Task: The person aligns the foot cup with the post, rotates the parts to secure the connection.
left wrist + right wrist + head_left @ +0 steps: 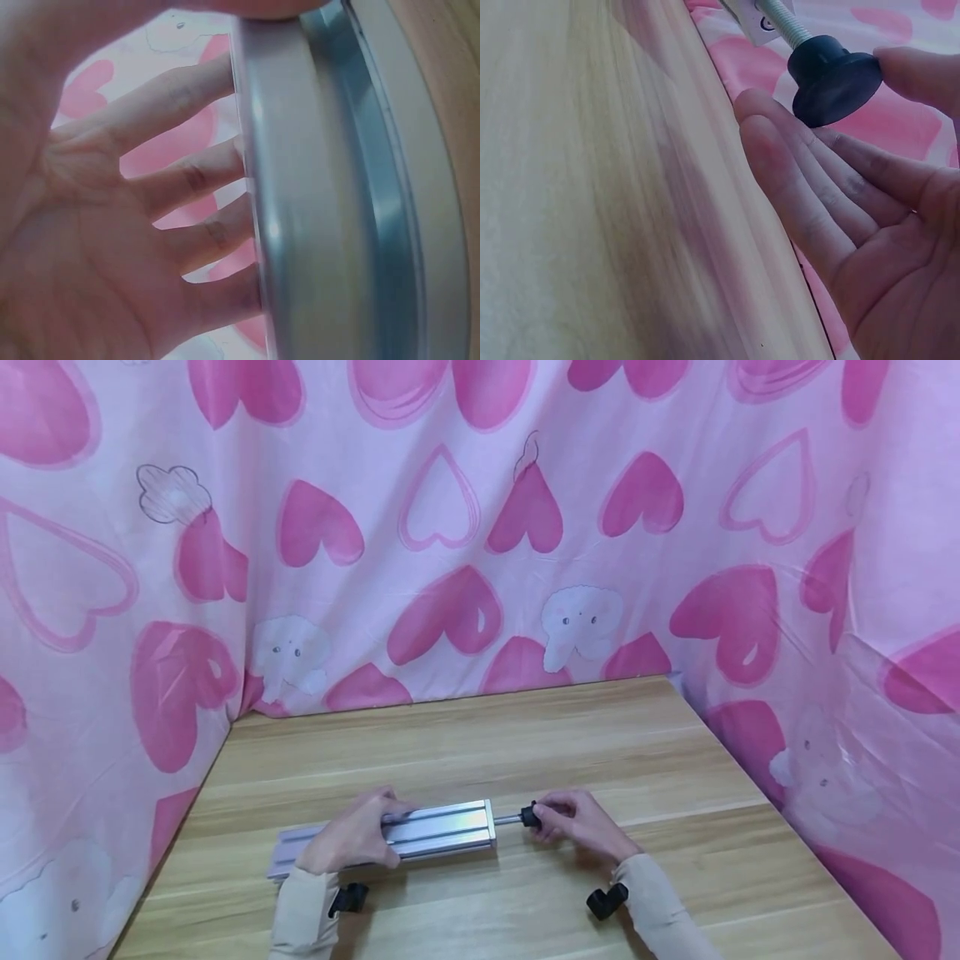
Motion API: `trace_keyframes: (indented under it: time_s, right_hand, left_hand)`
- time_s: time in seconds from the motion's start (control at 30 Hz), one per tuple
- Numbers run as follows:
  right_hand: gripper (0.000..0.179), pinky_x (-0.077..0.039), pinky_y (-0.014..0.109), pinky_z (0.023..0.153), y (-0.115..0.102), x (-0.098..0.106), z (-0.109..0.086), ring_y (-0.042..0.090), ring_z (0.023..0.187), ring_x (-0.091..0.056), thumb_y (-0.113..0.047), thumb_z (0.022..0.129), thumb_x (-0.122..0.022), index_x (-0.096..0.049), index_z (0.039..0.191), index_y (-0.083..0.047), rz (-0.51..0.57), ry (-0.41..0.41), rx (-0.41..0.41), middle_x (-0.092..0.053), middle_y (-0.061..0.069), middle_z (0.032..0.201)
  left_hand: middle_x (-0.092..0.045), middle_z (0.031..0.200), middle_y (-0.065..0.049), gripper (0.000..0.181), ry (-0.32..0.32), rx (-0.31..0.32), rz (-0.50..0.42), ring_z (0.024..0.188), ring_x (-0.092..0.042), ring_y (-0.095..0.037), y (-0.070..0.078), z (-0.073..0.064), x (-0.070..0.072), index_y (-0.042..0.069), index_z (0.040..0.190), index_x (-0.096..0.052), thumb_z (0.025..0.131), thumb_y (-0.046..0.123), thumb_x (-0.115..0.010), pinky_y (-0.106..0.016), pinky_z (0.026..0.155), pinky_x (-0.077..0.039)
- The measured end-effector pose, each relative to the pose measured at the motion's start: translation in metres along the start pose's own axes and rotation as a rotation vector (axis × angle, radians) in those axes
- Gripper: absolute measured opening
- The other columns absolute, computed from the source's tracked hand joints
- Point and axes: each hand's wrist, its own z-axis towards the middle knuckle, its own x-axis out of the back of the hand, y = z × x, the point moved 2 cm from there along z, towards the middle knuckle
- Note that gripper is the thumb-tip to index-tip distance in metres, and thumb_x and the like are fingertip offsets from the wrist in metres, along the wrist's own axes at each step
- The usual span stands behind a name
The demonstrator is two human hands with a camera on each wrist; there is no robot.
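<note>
A silver slotted aluminium profile [446, 827] lies lengthwise over the wooden table. My left hand [351, 837] grips it around the middle, thumb on the near side and fingers on the far side. In the left wrist view, several fingertips press against the side of the profile [300, 187]. From the right end of the profile sticks a threaded rod [508, 819] with a black levelling foot [530, 815] on it. My right hand [581, 822] pinches that foot. Up close in the right wrist view, the thumb touches the rim of the black foot [840, 86], with fingers below it.
The wooden table [450, 743] reaches back to a pink curtain [465, 527] with hearts, which also hangs along the left and right sides. Black camera mounts [349, 898] sit at both wrists, just over the table.
</note>
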Motion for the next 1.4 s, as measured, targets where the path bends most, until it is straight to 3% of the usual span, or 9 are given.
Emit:
trace_keyframes:
  time_s: [0.13, 0.23, 0.37, 0.57, 0.73, 1.07, 1.4]
  right_hand:
    - [0.044, -0.056, 0.026, 0.087, -0.0023, -0.0017, -0.0007, 0.025, 0.102, -0.072, -0.030, 0.099, -0.063, -0.062, 0.132, -0.001, -0.027, 0.047, 0.009, -0.072, 0.016, 0.117]
    - [0.053, -0.051, 0.023, 0.097, -0.0059, -0.0039, 0.0013, 0.027, 0.119, -0.066, -0.023, 0.095, -0.070, -0.055, 0.141, -0.002, 0.018, 0.043, 0.073, -0.064, 0.018, 0.134]
    - [0.055, -0.050, 0.025, 0.102, -0.0084, -0.0059, 0.0052, 0.032, 0.127, -0.061, -0.008, 0.089, -0.075, -0.056, 0.140, -0.003, 0.112, 0.002, 0.152, -0.057, 0.025, 0.142]
    - [0.050, -0.050, 0.025, 0.100, -0.0062, -0.0030, 0.0034, 0.019, 0.120, -0.066, -0.002, 0.085, -0.076, -0.063, 0.133, -0.005, 0.071, 0.021, 0.167, -0.063, 0.021, 0.135]
    - [0.051, -0.052, 0.024, 0.097, -0.0058, 0.0005, -0.0019, 0.013, 0.113, -0.069, -0.017, 0.087, -0.078, -0.063, 0.133, -0.004, 0.039, 0.042, 0.103, -0.067, 0.015, 0.131]
    - [0.042, -0.053, 0.022, 0.091, -0.0015, 0.0013, -0.0026, 0.015, 0.106, -0.070, -0.032, 0.095, -0.068, -0.067, 0.130, -0.008, -0.088, 0.079, 0.030, -0.071, 0.013, 0.123]
    - [0.037, -0.057, 0.028, 0.083, -0.0013, -0.0008, 0.0019, 0.019, 0.091, -0.072, -0.034, 0.102, -0.058, -0.068, 0.123, -0.005, -0.063, 0.028, 0.000, -0.076, 0.005, 0.102]
  left_hand:
    - [-0.060, 0.106, -0.002, 0.076, 0.012, -0.004, 0.012, 0.091, -0.053, -0.015, -0.0013, -0.0030, 0.0024, 0.005, 0.129, -0.069, 0.056, 0.009, -0.087, -0.027, 0.078, -0.049]
    - [-0.061, 0.108, -0.002, 0.076, 0.021, 0.016, 0.023, 0.092, -0.054, -0.016, -0.0032, -0.0058, 0.0049, 0.006, 0.129, -0.069, 0.056, 0.009, -0.088, -0.029, 0.080, -0.050]
    - [-0.061, 0.108, -0.002, 0.076, 0.025, 0.036, 0.032, 0.091, -0.054, -0.015, -0.0046, -0.0082, 0.0071, 0.008, 0.129, -0.069, 0.055, 0.009, -0.088, -0.027, 0.078, -0.049]
    - [-0.062, 0.109, -0.004, 0.077, 0.016, 0.026, 0.031, 0.089, -0.055, -0.015, -0.0027, -0.0068, 0.0059, 0.007, 0.130, -0.069, 0.055, 0.009, -0.088, -0.027, 0.078, -0.050]
    - [-0.063, 0.109, -0.005, 0.077, 0.009, -0.003, 0.032, 0.091, -0.056, -0.016, 0.0005, -0.0039, 0.0040, 0.005, 0.128, -0.069, 0.054, 0.009, -0.088, -0.030, 0.080, -0.052]
    - [-0.061, 0.107, -0.007, 0.076, -0.002, -0.018, 0.010, 0.089, -0.054, -0.017, 0.0025, -0.0023, 0.0030, 0.002, 0.129, -0.068, 0.055, 0.007, -0.088, -0.027, 0.077, -0.050]
    - [-0.060, 0.106, -0.004, 0.077, 0.000, -0.005, 0.014, 0.087, -0.052, -0.015, 0.0015, -0.0026, 0.0020, 0.005, 0.129, -0.069, 0.055, 0.008, -0.088, -0.025, 0.075, -0.048]
